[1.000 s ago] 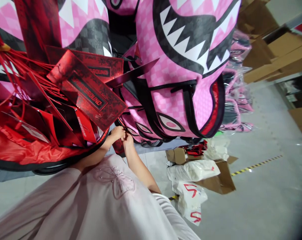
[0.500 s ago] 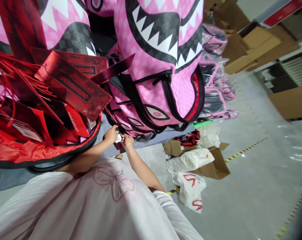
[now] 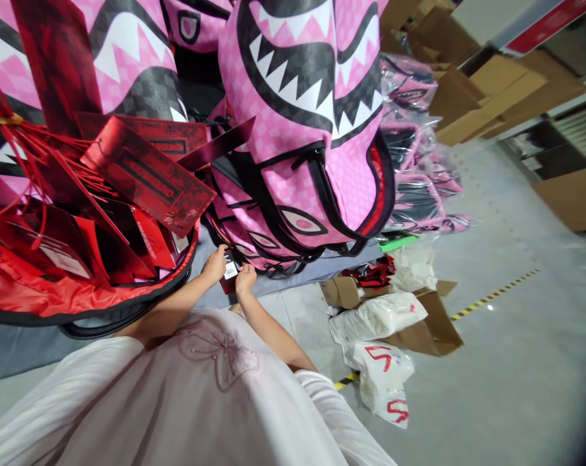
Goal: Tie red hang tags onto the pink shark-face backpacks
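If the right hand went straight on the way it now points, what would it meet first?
The right hand would most likely meet the tag with a white label just ahead of its fingers, though depth is hard to judge from this one view.

Backpack: pink-on-pink checks; black-and-grey checked mouth print, white zigzag teeth; black straps and trim. Eye motifs pink-centred, whitish, dark-outlined. Hang tags: mottled red and black, dark lettering panels. Cords bright red, bound by a yellowish band. Bag lining plain orange-red, black edging. Held tag: black and dark red, white label. Counter blue-grey. Shirt pale pinkish white, mauve flower outline. Floor tape striped yellow and black.
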`<action>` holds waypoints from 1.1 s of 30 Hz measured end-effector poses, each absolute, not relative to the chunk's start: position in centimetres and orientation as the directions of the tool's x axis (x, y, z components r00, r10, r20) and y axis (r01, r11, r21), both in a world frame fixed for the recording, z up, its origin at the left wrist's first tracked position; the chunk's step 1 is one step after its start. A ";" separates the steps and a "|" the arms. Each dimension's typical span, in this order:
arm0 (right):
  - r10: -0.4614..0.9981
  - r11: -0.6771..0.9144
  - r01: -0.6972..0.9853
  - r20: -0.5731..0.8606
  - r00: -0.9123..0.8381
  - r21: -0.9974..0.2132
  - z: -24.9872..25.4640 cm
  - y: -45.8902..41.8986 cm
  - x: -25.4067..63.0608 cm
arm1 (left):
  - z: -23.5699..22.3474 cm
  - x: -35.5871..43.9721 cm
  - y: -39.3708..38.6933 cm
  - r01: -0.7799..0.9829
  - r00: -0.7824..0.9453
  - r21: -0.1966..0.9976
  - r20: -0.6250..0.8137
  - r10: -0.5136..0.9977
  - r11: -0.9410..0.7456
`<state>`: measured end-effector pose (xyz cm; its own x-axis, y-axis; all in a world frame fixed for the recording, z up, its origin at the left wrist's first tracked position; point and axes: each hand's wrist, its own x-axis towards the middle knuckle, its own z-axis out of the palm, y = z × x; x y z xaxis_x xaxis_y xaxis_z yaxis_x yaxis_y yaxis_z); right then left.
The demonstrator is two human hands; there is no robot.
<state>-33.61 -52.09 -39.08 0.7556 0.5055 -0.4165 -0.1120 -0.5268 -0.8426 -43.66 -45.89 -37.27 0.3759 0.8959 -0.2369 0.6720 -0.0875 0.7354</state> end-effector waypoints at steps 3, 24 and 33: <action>0.551 -0.483 -0.082 -0.375 0.745 -0.872 -38.3 -52.1 -34.1 | -37.7 -44.0 -45.6 0.639 0.339 0.762 -0.157 0.928 -0.104; 0.535 -0.672 -0.449 -0.805 0.256 -0.589 -36.5 -50.3 -32.3 | -36.9 -45.1 -45.2 0.639 0.500 0.601 0.150 0.853 -0.481; 0.473 -0.601 -0.512 -0.790 0.391 -0.613 -37.2 -49.9 -33.2 | -35.8 -44.7 -45.5 0.689 0.570 0.541 0.007 0.821 -0.483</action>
